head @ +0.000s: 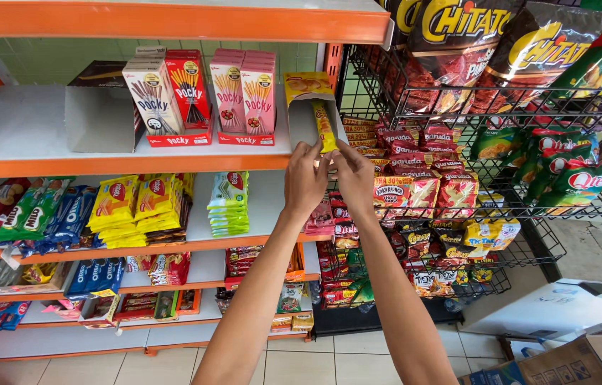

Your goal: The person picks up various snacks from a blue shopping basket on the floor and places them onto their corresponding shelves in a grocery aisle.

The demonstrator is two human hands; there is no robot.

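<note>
Both hands reach up to the front edge of the upper shelf [23, 135], near the centre of the frame. The left hand [304, 182] and the right hand [354, 178] meet side by side, knuckles toward the camera, fingers curled and pinched on the lower end of a slim yellow snack packet [325, 127]. That packet stands upright, its top leaning into the open front of a yellow display carton [306, 89] sitting on the shelf just above the hands. How tightly each hand grips I cannot tell, since the fingertips are hidden behind the hands themselves, but both touch the packet.

Just left of the carton, pink biscuit-stick boxes [245, 89] stand upright in a red tray, then red boxes [188, 85] and cream-coloured ones [150, 96]. Further left an open grey carton [101, 114] sits on the shelf.

Below the hands, on the next shelf down, a stack of pale green wafer packs [230, 203] lies just left of the left wrist. Yellow biscuit packs [126, 207] sit further left, then blue packs [73, 214] and green packs [27, 214] toward the left edge of the frame.

Right of the hands a black wire rack [522, 178] holds red snack bags [415, 167] in the middle and green bags [564, 171] toward the right edge. Large dark crisp bags [522, 43] hang along the upper right. Pale floor tiles [315, 360] show at the bottom, and a cardboard box [579, 360] sits in the lower right corner.
</note>
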